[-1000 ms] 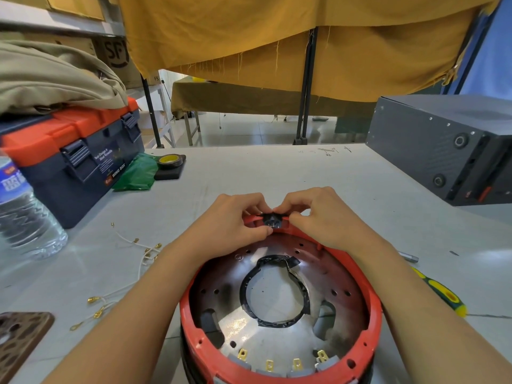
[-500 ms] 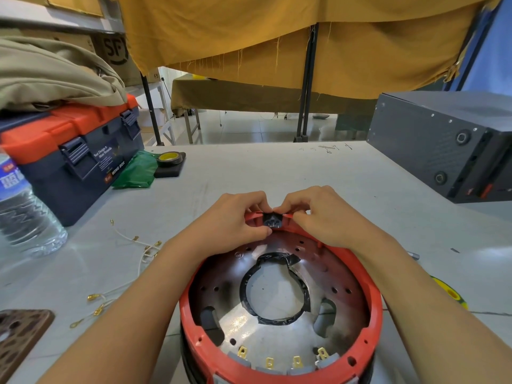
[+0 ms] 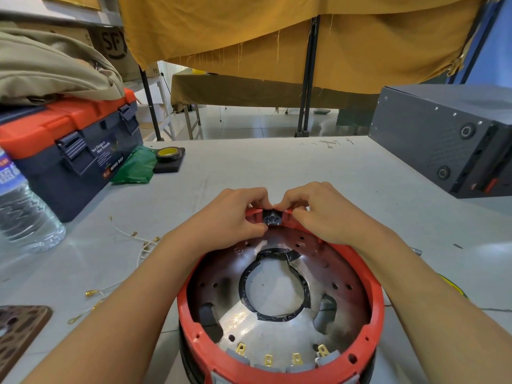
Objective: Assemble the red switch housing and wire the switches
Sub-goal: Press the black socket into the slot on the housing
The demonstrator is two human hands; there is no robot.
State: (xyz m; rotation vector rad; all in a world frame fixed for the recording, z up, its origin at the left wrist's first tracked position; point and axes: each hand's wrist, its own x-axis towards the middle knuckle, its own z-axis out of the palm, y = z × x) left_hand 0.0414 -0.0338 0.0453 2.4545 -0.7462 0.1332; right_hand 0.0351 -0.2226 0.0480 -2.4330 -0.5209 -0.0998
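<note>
- Pinching from both sides, the left hand [image 3: 235, 214] and the right hand [image 3: 318, 210] each curl thumb and fingers round a small black switch [image 3: 273, 218] at the far rim of the red switch housing [image 3: 371, 295].
- The switch sits in a notch of that rim, touching the red plastic on either side; whether it is fully seated cannot be told.
- The housing stands on the grey table [image 3: 249, 162], directly in front of the person, with brass terminals [image 3: 268, 359] showing along its near edge.
- The switch looks light, rigid and small, probably easy to tilt or let slip; holding its two side faces, as both hands do, seems the right hold.
- The housing looks stiff and bulky enough to stay put under a downward press.
- Loose wires with brass lugs [image 3: 144, 245] lie left of the housing, beside the left forearm, not yet fitted.
</note>
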